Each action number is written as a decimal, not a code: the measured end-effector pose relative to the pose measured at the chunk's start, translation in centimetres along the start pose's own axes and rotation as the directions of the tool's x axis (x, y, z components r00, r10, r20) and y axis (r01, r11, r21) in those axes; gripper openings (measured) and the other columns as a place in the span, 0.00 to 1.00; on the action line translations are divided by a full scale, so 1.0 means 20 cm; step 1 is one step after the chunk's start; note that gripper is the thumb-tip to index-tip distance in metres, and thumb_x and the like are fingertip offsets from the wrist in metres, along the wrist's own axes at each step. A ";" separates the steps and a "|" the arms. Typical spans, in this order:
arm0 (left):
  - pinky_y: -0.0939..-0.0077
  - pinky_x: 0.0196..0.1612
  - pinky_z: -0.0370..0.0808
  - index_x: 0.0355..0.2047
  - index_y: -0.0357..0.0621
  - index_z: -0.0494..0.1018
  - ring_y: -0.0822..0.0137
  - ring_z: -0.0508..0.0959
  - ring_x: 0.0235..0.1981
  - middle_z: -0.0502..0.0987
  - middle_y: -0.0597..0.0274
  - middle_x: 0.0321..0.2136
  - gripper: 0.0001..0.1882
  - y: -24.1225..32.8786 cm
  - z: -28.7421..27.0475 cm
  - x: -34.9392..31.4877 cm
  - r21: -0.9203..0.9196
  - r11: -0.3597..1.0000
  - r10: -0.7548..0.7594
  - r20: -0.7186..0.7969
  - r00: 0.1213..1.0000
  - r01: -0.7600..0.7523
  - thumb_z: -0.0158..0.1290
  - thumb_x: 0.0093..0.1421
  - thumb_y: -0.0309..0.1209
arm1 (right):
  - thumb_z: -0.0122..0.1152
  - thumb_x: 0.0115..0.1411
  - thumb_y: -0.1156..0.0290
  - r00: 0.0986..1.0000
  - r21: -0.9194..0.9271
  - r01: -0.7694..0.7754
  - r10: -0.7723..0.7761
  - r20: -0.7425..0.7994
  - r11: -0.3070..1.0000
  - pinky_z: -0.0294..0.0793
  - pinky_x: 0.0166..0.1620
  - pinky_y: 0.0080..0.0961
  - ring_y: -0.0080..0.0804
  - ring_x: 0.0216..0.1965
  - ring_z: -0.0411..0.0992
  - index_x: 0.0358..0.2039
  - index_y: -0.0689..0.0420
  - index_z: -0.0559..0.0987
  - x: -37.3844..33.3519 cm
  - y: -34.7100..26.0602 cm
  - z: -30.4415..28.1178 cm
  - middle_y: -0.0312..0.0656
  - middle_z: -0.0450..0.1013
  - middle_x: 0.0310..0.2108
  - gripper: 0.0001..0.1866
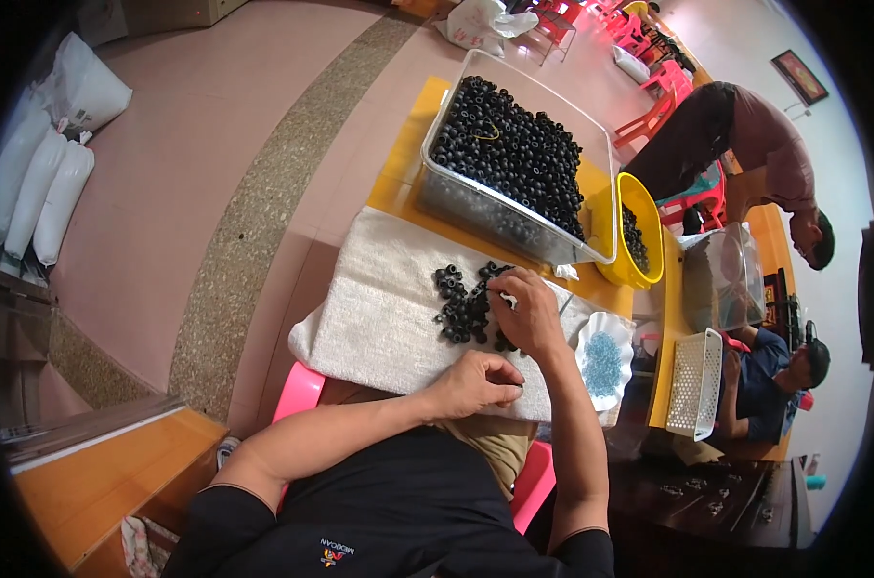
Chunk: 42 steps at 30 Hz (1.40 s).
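Observation:
A loose pile of small black ring-shaped parts (464, 310) lies on a white towel (369, 308) in front of me. My right hand (527, 310) reaches over the pile's right side, fingers bent and pressed together, fingertips among the parts. Whether a part is between them is hidden. Nearer to me, my left hand (475, 383) rests at the towel's front edge, thumb and forefinger pinched. Something small and dark may be at those fingertips, too small to name. Right of my right hand, a white scalloped dish (625, 337) holds small light-blue pieces.
Beyond the towel, a clear plastic bin (514, 220) full of black parts stands on the yellow table (398, 159). Beside it is a yellow tub (653, 260) with more. A white perforated basket (695, 385) and two people (769, 144) are to the right. White sacks (66, 197) stand far left.

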State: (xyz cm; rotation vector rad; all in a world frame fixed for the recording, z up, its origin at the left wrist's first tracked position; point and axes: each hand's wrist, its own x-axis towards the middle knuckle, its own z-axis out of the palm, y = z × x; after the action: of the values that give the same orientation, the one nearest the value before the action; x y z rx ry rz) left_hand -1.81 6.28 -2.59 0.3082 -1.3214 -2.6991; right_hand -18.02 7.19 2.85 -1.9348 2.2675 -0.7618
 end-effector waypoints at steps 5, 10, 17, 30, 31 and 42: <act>0.81 0.35 0.76 0.39 0.32 0.78 0.77 0.77 0.29 0.80 0.64 0.30 0.10 0.03 0.00 0.00 0.056 0.998 0.023 0.009 1.000 -0.024 0.61 0.58 0.25 | 0.64 0.52 0.76 0.993 -0.018 0.109 -0.108 0.052 0.994 0.74 0.45 0.36 0.46 0.41 0.75 0.34 0.59 0.81 0.05 -0.02 0.01 0.44 0.78 0.37 0.07; 0.82 0.35 0.76 0.39 0.33 0.78 0.78 0.77 0.29 0.80 0.64 0.30 0.10 0.02 0.01 -0.01 0.039 0.999 -0.018 -0.002 1.000 0.018 0.61 0.58 0.25 | 0.63 0.53 0.76 0.990 -0.020 0.095 -0.092 0.111 0.995 0.74 0.45 0.37 0.45 0.41 0.74 0.34 0.59 0.82 0.09 -0.08 0.01 0.44 0.78 0.37 0.07; 0.82 0.33 0.76 0.39 0.33 0.78 0.78 0.77 0.29 0.80 0.65 0.29 0.10 0.01 0.01 0.00 0.075 0.997 0.003 -0.002 1.000 -0.003 0.62 0.58 0.26 | 0.58 0.60 0.70 0.975 -0.139 0.058 -0.026 0.222 0.989 0.74 0.49 0.33 0.38 0.47 0.73 0.37 0.55 0.84 0.16 -0.13 0.01 0.37 0.78 0.40 0.09; 0.81 0.34 0.76 0.39 0.33 0.79 0.77 0.77 0.28 0.80 0.64 0.29 0.09 0.00 0.01 0.01 0.033 0.999 0.001 0.005 1.000 -0.002 0.61 0.59 0.25 | 0.60 0.54 0.77 0.990 -0.045 0.081 -0.075 0.120 0.996 0.74 0.47 0.36 0.44 0.43 0.74 0.34 0.60 0.83 0.15 -0.10 0.03 0.43 0.78 0.37 0.08; 0.81 0.34 0.76 0.39 0.33 0.79 0.77 0.77 0.28 0.80 0.64 0.29 0.09 0.00 0.01 0.01 0.040 0.999 0.002 0.007 1.000 -0.002 0.61 0.59 0.25 | 0.60 0.54 0.78 0.990 -0.043 0.084 -0.078 0.120 0.996 0.74 0.47 0.36 0.44 0.43 0.74 0.34 0.60 0.83 0.15 -0.09 0.03 0.43 0.78 0.37 0.07; 0.81 0.34 0.76 0.39 0.33 0.78 0.77 0.77 0.29 0.80 0.63 0.29 0.09 0.01 0.01 -0.01 0.070 0.998 -0.008 0.010 1.000 0.007 0.60 0.59 0.25 | 0.60 0.54 0.77 0.978 -0.138 0.155 -0.132 0.164 0.978 0.74 0.46 0.36 0.45 0.40 0.73 0.35 0.60 0.83 0.12 -0.07 0.01 0.42 0.78 0.36 0.08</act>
State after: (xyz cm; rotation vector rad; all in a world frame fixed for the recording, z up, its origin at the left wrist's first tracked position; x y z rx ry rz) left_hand -1.72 6.30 -2.23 0.3068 -1.4221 -2.6684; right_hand -17.24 4.71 3.87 -2.1607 2.1692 -0.4454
